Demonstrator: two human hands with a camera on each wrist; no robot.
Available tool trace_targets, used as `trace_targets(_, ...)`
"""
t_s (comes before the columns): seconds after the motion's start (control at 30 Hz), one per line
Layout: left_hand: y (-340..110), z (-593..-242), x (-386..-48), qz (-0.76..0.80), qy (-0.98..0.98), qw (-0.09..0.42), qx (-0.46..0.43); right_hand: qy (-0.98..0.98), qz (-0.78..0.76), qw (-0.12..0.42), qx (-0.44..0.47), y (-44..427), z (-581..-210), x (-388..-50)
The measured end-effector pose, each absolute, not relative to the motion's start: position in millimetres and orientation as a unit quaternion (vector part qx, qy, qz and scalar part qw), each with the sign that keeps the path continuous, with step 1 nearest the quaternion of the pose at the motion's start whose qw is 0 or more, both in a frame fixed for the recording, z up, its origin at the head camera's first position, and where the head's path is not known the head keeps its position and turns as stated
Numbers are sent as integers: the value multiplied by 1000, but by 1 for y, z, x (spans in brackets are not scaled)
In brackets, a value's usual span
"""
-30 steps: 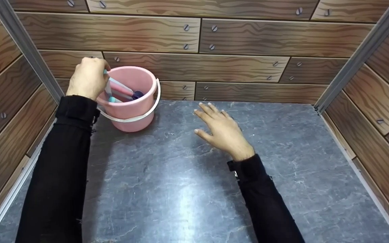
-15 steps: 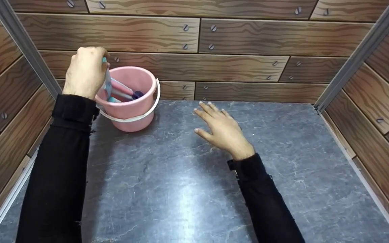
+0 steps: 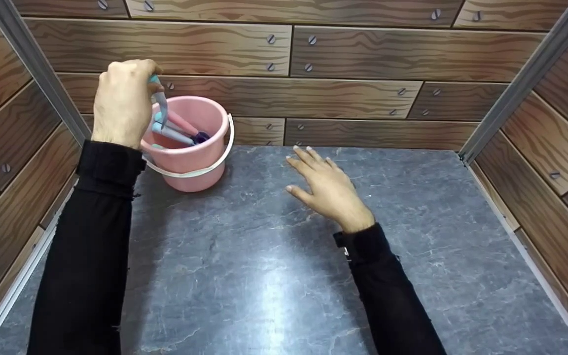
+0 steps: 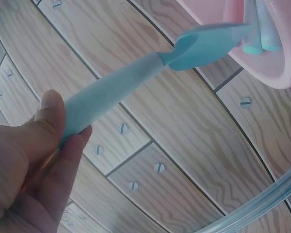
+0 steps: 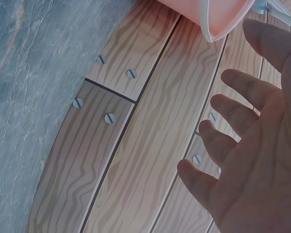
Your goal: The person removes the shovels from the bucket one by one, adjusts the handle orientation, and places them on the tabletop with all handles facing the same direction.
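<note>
In the head view, my left hand (image 3: 124,101) is raised over the left side of a pink bucket (image 3: 190,165). Thumb and fingers pinch the end of a light-blue handle belonging to a small trowel (image 3: 160,106). The left wrist view shows the trowel's scooped teal blade (image 4: 203,46) tilted toward the bucket and apart from its rim. Inside the bucket lie a pink handle (image 3: 183,123) with a dark purple end and light-blue handles (image 3: 173,134). My right hand (image 3: 331,190) hovers above the floor with spread fingers and holds nothing.
The bucket's white bail (image 3: 193,173) hangs down at its front. Grey marbled floor (image 3: 244,246) extends to wood-patterned walls (image 3: 353,98) at the back and sides. Metal posts (image 3: 515,81) mark the corners.
My left hand has risen beside the bucket, lifting the trowel upward out of it. The handles inside have shifted a little. My right hand has stayed nearly still.
</note>
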State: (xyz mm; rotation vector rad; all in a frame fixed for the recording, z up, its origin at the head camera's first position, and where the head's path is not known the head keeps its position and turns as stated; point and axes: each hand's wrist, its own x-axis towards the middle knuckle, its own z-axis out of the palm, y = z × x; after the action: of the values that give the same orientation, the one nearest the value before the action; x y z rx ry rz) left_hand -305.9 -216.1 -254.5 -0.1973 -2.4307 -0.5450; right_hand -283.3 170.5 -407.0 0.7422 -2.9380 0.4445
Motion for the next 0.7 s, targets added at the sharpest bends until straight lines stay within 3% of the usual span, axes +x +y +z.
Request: trace_targets(0.7,-199,-276,-304,-201,-866,429,-161,-959,147,61,236,176,-399,-285)
